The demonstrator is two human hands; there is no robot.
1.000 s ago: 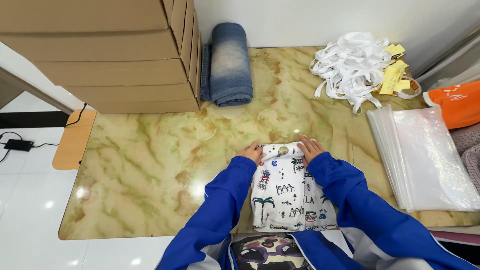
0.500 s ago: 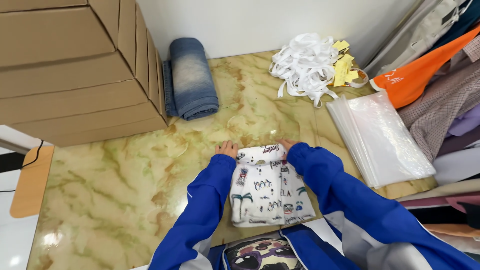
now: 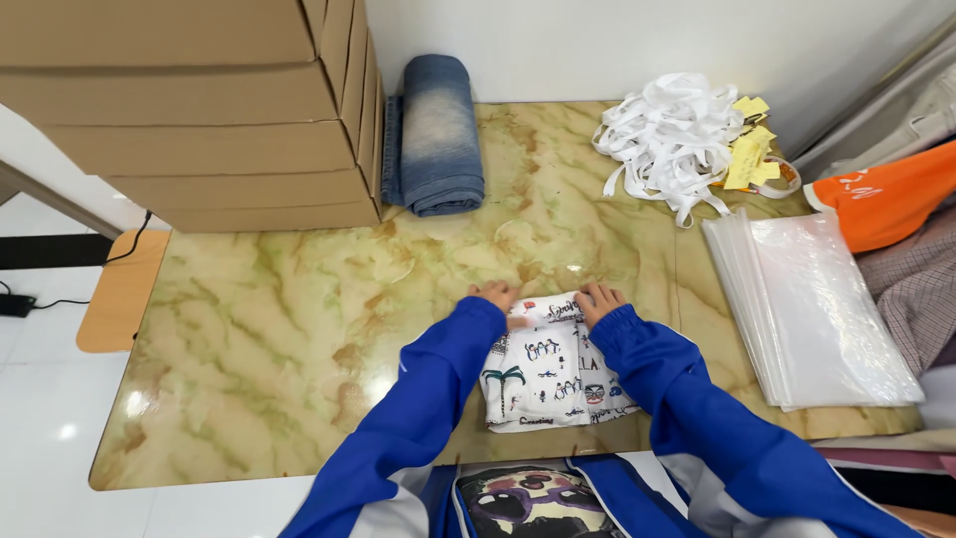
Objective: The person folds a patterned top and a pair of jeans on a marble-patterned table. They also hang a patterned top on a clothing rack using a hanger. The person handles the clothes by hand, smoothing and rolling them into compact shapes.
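White printed folded garment [image 3: 554,376] near front edge of marble table [image 3: 279,329] | left hand [image 3: 495,296], right hand [image 3: 598,301] flat, fingers spread, pressing its far corners, gripping nothing | small dark drawings, palm tree | 1 rolled denim [image 3: 435,134] | 1 cardboard stack [image 3: 189,110] | 1 clear-bag pile [image 3: 812,304] | 1 white strap heap [image 3: 672,139]

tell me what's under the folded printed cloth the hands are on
The folded printed cloth lies flat on the marbled yellow tabletop, with the left hand and right hand at its far edge. Whether anything lies beneath it is hidden.
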